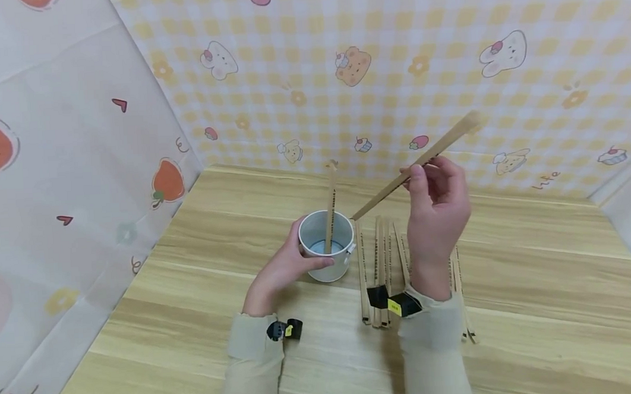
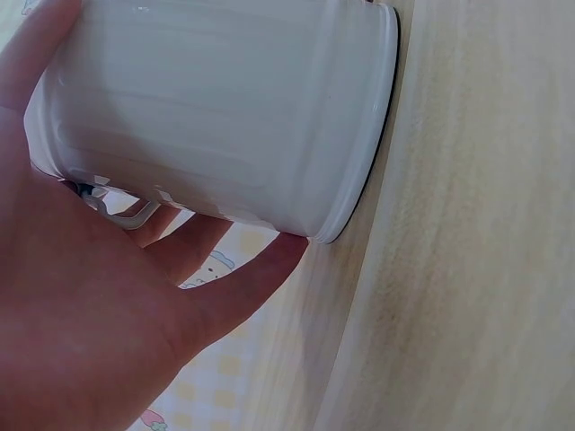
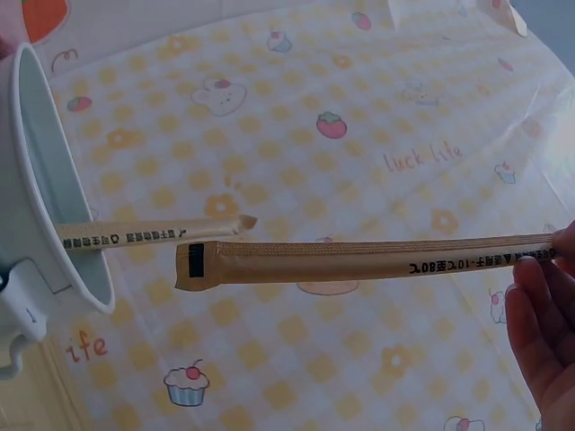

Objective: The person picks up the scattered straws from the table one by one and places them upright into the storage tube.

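Observation:
A small white bucket stands on the table, with one paper-wrapped straw upright inside it and leaning on its rim. My left hand grips the bucket from the left, thumb over the front near the rim. In the left wrist view, the fingers curve around the bucket's side. Raised to the right of the bucket, my right hand pinches another wrapped straw between thumb and fingers. That straw slants, its lower end close to the bucket's right rim; printed lettering shows on its wrapper in the right wrist view.
Several more wrapped straws lie side by side on the wooden table, partly under my right forearm. A yellow checked cloth hangs behind the table, and a white printed cloth hangs on the left.

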A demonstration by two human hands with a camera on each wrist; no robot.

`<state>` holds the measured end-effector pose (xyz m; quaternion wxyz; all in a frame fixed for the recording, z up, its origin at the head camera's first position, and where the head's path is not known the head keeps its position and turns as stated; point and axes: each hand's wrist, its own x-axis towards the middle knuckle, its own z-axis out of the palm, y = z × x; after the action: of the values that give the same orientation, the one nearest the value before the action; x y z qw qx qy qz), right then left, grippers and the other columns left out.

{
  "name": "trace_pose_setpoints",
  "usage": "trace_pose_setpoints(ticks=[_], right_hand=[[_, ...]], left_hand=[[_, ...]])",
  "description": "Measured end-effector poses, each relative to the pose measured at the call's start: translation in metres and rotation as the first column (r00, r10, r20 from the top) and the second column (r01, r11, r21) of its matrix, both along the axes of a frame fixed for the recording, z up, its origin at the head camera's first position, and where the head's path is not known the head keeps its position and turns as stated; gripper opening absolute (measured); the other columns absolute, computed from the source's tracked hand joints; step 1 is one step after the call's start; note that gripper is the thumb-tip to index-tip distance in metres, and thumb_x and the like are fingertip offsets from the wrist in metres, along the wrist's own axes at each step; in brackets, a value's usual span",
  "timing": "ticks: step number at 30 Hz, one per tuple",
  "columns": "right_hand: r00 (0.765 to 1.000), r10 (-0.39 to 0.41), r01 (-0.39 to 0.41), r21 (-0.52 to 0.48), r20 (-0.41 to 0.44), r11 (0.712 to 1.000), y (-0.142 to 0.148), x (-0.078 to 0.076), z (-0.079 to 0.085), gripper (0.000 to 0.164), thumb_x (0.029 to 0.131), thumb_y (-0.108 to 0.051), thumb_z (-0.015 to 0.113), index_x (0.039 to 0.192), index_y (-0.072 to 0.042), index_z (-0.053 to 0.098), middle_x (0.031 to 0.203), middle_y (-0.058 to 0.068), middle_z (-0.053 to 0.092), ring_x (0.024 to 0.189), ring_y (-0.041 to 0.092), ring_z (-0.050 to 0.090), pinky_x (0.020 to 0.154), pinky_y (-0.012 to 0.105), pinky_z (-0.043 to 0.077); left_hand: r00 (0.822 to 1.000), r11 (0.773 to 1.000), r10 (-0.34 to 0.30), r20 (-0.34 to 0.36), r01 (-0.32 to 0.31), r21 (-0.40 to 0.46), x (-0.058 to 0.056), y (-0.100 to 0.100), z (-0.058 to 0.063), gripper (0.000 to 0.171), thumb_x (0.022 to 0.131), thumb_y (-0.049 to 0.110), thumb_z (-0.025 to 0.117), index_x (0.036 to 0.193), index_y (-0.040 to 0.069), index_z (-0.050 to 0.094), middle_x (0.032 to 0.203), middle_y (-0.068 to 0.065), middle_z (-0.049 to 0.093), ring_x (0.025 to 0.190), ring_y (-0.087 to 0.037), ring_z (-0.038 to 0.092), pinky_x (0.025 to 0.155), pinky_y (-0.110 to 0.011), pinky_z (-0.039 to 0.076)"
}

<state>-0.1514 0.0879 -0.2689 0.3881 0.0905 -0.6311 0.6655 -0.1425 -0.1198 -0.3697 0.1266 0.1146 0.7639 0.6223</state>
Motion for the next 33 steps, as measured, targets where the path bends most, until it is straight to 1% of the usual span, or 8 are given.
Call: trace_pose_setpoints(ticks=[4, 7, 11, 13, 15, 19, 24, 33], right_hand=[[0.998, 0.040, -0.041, 0.043, 0.041, 0.998, -0.005, -0.006, -0.009, 0.019, 0.086, -0.012, 0.059, 0.102, -0.002, 0.057, 0.085, 0.015, 0.064, 0.075, 0.021, 0.061, 0.069, 0.029, 0.050], [0.996, 0.056, -0.061, 0.090, 0.065, 0.994, -0.010, -0.013, -0.021, 0.020, 0.085, -0.015, 0.060, 0.102, -0.005, 0.058, 0.085, 0.009, 0.066, 0.075, 0.018, 0.060, 0.068, 0.027, 0.049], [0.996, 0.057, -0.069, 0.189, 0.070, 0.979, -0.017, -0.023, -0.036, 0.024, 0.085, -0.022, 0.061, 0.100, -0.003, 0.059, 0.087, 0.002, 0.065, 0.076, 0.014, 0.060, 0.069, 0.027, 0.049], [0.994, 0.057, -0.077, 0.234, 0.092, 0.969, -0.020, -0.026, -0.041, 0.026, 0.085, -0.025, 0.060, 0.099, -0.003, 0.059, 0.087, 0.000, 0.064, 0.076, 0.012, 0.059, 0.070, 0.026, 0.048], [0.991, 0.048, -0.082, 0.279, 0.126, 0.957, -0.022, -0.028, -0.046, 0.027, 0.085, -0.029, 0.060, 0.098, -0.005, 0.060, 0.086, -0.002, 0.064, 0.076, 0.010, 0.059, 0.070, 0.026, 0.048], [0.978, 0.051, -0.120, 0.348, 0.202, 0.930, -0.025, -0.033, -0.056, 0.028, 0.086, -0.032, 0.059, 0.097, -0.006, 0.060, 0.084, 0.000, 0.065, 0.073, 0.010, 0.059, 0.068, 0.026, 0.048], [0.945, 0.062, -0.197, 0.407, 0.321, 0.892, -0.029, -0.039, -0.067, 0.026, 0.086, -0.031, 0.058, 0.098, -0.008, 0.060, 0.083, 0.000, 0.065, 0.074, 0.010, 0.059, 0.067, 0.026, 0.049], [0.874, 0.017, -0.295, 0.501, 0.486, 0.813, -0.034, -0.043, -0.076, 0.021, 0.086, -0.031, 0.058, 0.098, -0.013, 0.062, 0.085, -0.002, 0.061, 0.078, 0.012, 0.055, 0.066, 0.028, 0.048]], left_hand=[[1.000, 1.000, -0.010, -0.022, 0.010, 0.023, -0.002, -0.001, -0.005, 0.091, 0.071, 0.014, 0.076, 0.139, 0.017, 0.015, 0.134, -0.014, 0.030, 0.121, -0.036, 0.032, 0.093, -0.045, 0.035], [0.999, 1.000, -0.007, -0.046, 0.009, 0.028, -0.006, -0.003, -0.015, 0.093, 0.069, 0.017, 0.077, 0.138, 0.020, 0.016, 0.132, -0.011, 0.032, 0.120, -0.034, 0.034, 0.092, -0.046, 0.036], [0.998, 1.000, 0.020, -0.065, -0.019, 0.006, -0.011, -0.005, -0.029, 0.093, 0.065, 0.024, 0.080, 0.136, 0.030, 0.019, 0.129, -0.003, 0.035, 0.118, -0.027, 0.037, 0.091, -0.044, 0.038], [0.997, 1.000, 0.026, -0.073, -0.027, -0.005, -0.013, -0.005, -0.033, 0.093, 0.065, 0.027, 0.080, 0.135, 0.033, 0.019, 0.129, -0.002, 0.036, 0.117, -0.026, 0.038, 0.090, -0.043, 0.038], [0.997, 1.000, 0.028, -0.065, -0.028, -0.006, -0.012, -0.004, -0.031, 0.093, 0.065, 0.028, 0.080, 0.135, 0.033, 0.019, 0.130, -0.002, 0.035, 0.118, -0.026, 0.037, 0.091, -0.042, 0.037], [0.999, 1.000, 0.009, -0.043, -0.009, -0.001, -0.008, -0.003, -0.019, 0.094, 0.067, 0.024, 0.079, 0.138, 0.025, 0.016, 0.133, -0.009, 0.033, 0.120, -0.031, 0.034, 0.093, -0.044, 0.035], [1.000, 1.000, -0.001, -0.026, 0.000, -0.016, -0.003, -0.002, -0.003, 0.093, 0.070, 0.017, 0.077, 0.139, 0.016, 0.014, 0.133, -0.014, 0.032, 0.121, -0.034, 0.033, 0.095, -0.043, 0.034], [1.000, 1.000, -0.011, -0.016, 0.011, -0.002, -0.002, -0.001, 0.000, 0.092, 0.071, 0.014, 0.075, 0.139, 0.013, 0.014, 0.134, -0.016, 0.031, 0.122, -0.035, 0.031, 0.095, -0.043, 0.033]])
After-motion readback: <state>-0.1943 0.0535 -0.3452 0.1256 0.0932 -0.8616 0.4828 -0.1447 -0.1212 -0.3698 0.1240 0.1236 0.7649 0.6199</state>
